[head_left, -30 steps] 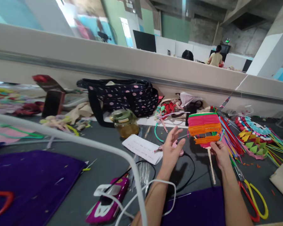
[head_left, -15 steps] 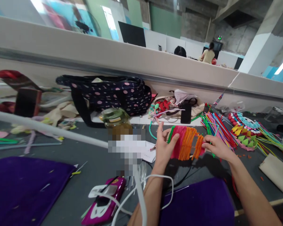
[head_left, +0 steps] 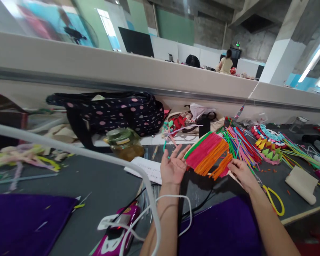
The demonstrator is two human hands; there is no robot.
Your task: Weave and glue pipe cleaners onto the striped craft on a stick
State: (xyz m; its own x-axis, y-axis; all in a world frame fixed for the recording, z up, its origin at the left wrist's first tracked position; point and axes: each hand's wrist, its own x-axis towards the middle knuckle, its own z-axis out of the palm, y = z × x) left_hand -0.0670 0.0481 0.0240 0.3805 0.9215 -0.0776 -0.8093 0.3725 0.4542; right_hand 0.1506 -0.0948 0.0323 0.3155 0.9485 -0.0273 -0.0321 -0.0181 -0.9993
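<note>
A polka-dot bag lies at the back left with a glass jar before it. The left hand is spread, palm up, just beside the woven fan (pink and orange, green-edged). The right hand pinches the fan's lower corner above the grey table, with loose pipe cleaners behind.

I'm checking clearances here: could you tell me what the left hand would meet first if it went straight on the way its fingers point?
Probably the curled pastel pipe-cleaner piece just beyond the left hand, then the clutter by the partition; depth is unclear.
</note>
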